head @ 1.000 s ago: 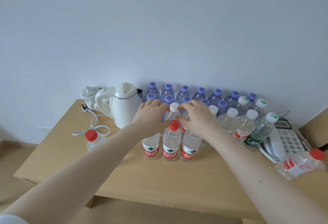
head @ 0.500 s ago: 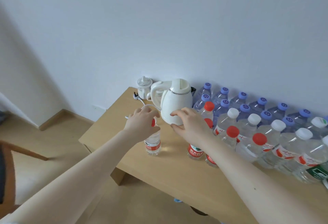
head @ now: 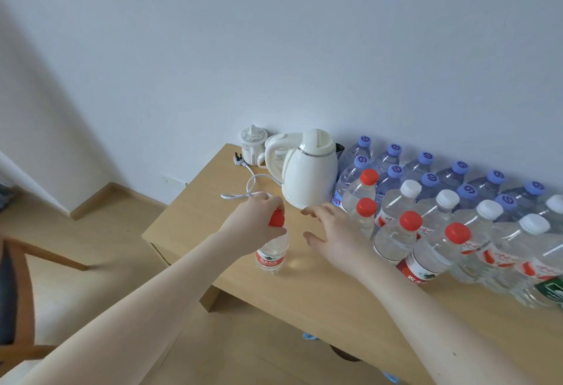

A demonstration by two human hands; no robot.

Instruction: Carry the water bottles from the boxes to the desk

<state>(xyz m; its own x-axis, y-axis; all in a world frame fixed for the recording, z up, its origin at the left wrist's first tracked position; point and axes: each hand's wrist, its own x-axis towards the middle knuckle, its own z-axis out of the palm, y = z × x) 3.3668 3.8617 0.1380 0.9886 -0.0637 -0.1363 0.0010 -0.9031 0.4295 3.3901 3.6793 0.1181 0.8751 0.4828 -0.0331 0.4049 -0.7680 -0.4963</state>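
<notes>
Toward the left front of the desk, I am logging one lone bottle standing upright, well apart from the main group. The left hand is gripping it from above, fingers curled round the red cap and neck; I am judging this a top grip for shifting it toward the rows. The right hand is hovering between that bottle and the group, fingers spread apart and holding nothing, likely readying to steady or receive it. The group is packing tight against the wall, which I am reading as saving desk room. I am counting four red-capped bottles in front, five white-capped bottles, one cut by the frame edge, and eleven purple-capped bottles in two rows behind; more may be lying beyond the right edge. One kettle is sitting left of the rows, its cord looping on the desk. No boxes are showing.
</notes>
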